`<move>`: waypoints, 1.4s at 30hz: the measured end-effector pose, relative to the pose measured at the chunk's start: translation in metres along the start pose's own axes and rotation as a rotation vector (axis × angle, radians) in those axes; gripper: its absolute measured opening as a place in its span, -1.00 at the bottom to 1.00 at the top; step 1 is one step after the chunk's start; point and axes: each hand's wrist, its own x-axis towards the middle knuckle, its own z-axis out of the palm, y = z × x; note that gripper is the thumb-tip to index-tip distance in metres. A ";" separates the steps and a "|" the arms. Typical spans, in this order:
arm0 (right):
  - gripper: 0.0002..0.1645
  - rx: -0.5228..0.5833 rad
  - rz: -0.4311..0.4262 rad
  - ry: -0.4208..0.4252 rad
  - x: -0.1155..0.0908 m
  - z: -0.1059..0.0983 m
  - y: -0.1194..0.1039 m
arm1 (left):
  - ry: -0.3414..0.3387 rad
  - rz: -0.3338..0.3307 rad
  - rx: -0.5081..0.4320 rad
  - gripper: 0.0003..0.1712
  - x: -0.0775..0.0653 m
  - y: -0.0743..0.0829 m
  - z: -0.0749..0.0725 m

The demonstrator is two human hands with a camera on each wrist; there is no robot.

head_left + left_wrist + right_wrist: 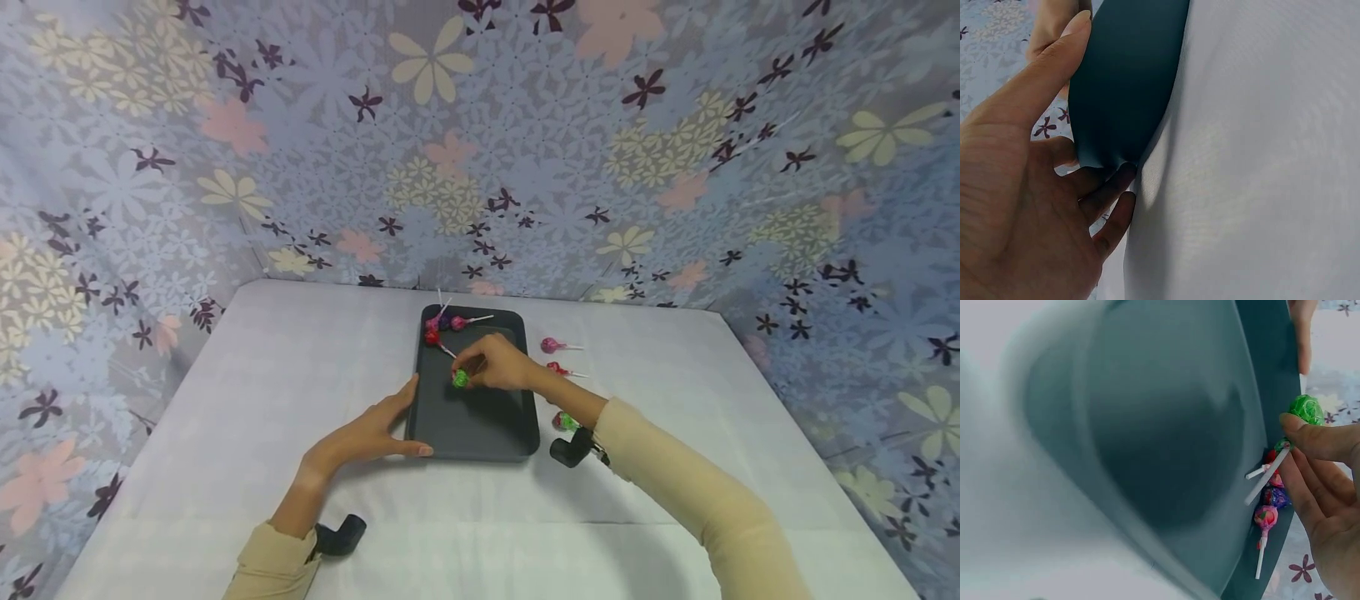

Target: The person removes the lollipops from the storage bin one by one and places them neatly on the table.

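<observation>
My right hand [501, 363] pinches a green-wrapped lollipop [1305, 410] between thumb and fingers, above the dark grey tray [472, 429]. Its white stick [1266, 477] points away from the fingers in the right wrist view. At the tray's near left corner, my left hand [369, 432] holds the rim, thumb on the near edge and fingers along the left side. Inside the tray's far left corner lie a red lollipop [432, 337], a pink lollipop [458, 322] and a dark purple lollipop [1276, 497], bunched with another pink one.
Right of the tray, a pink lollipop [550, 345], a red lollipop [554, 367] and a green lollipop [564, 421] lie on the white tablecloth [300, 342]. The right forearm partly covers the green one. Flowered cloth [525, 167] hangs behind the table and at both sides.
</observation>
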 end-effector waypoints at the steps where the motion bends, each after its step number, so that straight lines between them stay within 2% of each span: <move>1: -0.66 0.008 0.002 0.002 -0.004 -0.001 0.000 | 0.000 0.001 0.000 0.34 0.000 0.000 0.000; 8: -0.64 0.051 0.011 0.047 -0.031 -0.010 -0.002 | -0.012 0.004 0.011 0.34 0.003 -0.001 -0.002; 16: -0.63 0.113 0.075 0.081 -0.058 -0.013 0.004 | -0.012 0.001 -0.004 0.35 0.004 -0.001 -0.007; 27: -0.65 0.149 0.088 0.132 -0.093 -0.022 0.003 | -0.026 -0.014 0.000 0.34 0.003 -0.003 -0.005; 34: -0.64 0.134 0.133 0.154 -0.117 -0.018 0.004 | -0.020 -0.004 -0.005 0.34 0.002 -0.003 -0.004; 42: -0.65 0.160 0.181 0.208 -0.152 -0.013 0.020 | -0.017 0.009 -0.012 0.35 0.003 -0.002 -0.005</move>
